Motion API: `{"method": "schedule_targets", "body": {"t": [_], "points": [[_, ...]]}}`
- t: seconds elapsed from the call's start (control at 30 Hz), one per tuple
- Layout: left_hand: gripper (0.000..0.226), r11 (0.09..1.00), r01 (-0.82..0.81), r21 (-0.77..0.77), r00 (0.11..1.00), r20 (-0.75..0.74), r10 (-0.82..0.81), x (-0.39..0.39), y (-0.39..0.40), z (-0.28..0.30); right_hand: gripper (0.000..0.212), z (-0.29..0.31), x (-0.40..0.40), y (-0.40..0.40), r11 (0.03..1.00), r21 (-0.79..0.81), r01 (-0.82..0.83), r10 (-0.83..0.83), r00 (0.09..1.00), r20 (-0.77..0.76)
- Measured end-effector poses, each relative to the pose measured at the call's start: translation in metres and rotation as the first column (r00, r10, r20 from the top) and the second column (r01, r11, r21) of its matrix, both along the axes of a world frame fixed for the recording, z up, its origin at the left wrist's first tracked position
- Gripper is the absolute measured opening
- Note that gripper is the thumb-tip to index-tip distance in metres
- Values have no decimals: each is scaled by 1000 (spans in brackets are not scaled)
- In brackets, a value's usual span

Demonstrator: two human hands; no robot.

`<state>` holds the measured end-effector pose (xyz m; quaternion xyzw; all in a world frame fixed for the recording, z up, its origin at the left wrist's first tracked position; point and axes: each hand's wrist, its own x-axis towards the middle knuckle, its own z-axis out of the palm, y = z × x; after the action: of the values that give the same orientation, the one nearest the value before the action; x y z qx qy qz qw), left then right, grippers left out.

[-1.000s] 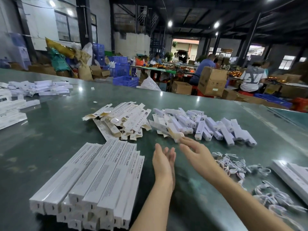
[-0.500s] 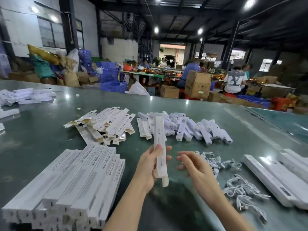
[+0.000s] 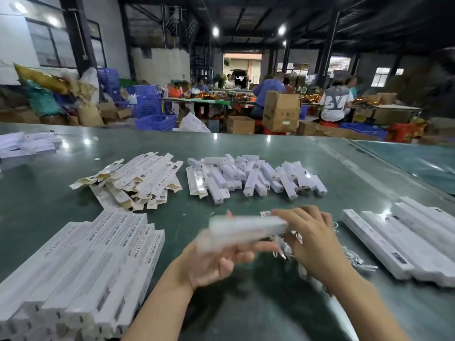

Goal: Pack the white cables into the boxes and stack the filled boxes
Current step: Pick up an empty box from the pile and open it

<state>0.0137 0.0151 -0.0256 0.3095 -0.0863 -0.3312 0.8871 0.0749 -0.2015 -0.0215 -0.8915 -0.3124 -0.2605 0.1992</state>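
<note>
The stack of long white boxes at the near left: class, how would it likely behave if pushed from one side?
The stack would probably slide easily on the glossy table. Its boxes lie loose and uneven, so they would likely fan apart rather than move together.

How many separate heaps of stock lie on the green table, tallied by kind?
Long white box stacks: 2, near left and near right
Flat unfolded carton heaps: 1
Short white box heaps: 1
White cable heaps: 1
Blurred white box heaps, far left: 1
Total: 6
</note>
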Motion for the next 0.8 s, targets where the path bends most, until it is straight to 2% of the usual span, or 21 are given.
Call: {"method": "schedule_targets", "body": {"t": [0.03,0.07,0.1,0.17,0.23,0.3,0.37,0.47,0.53,0.67,0.8], "points": [[66,991,-29,-131,998,-52,22,0,-1,1,37,0,-1,0,997,73,8,-4,999,-48],[58,977,-91,-194,994,-76,78,1,-2,3,26,0,-1,0,984,176,4,18,992,-123],[51,968,-181,-172,983,-74,170,2,-6,3,18,0,0,2,959,282,5,56,976,-211],[45,919,-391,57,920,26,390,7,-15,1,17,0,0,7,931,364,20,84,960,-266],[48,802,-527,281,850,198,488,11,-26,-3,16,-2,-6,14,951,308,-19,97,965,-242],[51,726,-584,364,808,345,477,10,-35,-5,16,-4,-12,21,962,266,-70,143,954,-265],[50,682,-636,360,767,395,506,9,-40,-6,21,-7,-15,28,948,294,-122,209,935,-286],[36,635,-698,330,714,383,586,13,-40,-8,29,-11,-16,32,925,350,-146,259,917,-303],[25,635,-713,296,701,315,640,15,-37,-8,33,-13,-17,33,912,383,-148,283,902,-326],[25,642,-738,209,674,167,720,16,-28,-7,28,-14,-18,36,826,551,-116,328,895,-303],[26,664,-720,201,692,147,707,15,-25,-5,29,-14,-20,38,794,602,-91,304,916,-262]]}}
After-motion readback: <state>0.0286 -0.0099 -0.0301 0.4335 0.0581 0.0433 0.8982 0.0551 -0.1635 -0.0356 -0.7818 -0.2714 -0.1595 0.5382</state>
